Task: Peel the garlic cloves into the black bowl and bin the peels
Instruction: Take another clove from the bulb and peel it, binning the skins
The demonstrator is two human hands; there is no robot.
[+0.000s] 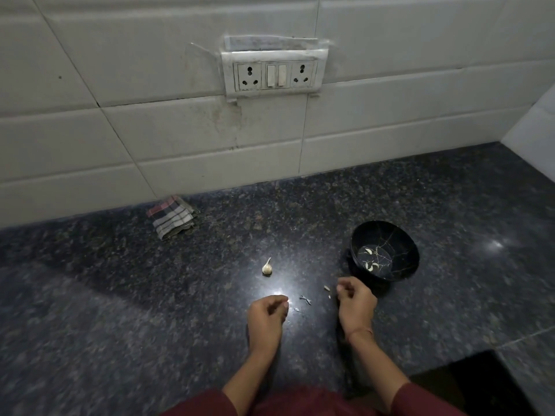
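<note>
Some cloves [368, 251] already peeled into bowl [402, 238]
Apart and curled are left hand [267, 318] and right hand [356, 304]; any hold cannot be told. Loose peels [304, 300] should be gathered, garlic [267, 268] taken next

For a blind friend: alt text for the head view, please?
A person's left hand and right hand, fingers curled, over a dark counter with peel scraps; a black bowl with peeled cloves stands right, an unpeeled garlic piece ahead.

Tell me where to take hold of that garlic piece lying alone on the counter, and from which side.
Pinch the plump rounded base of the garlic from above, thumb and finger across its width. Its thin tail tapers toward the wall and looks too slim to hold. The left hand is nearer, so it likely suits best.
</note>
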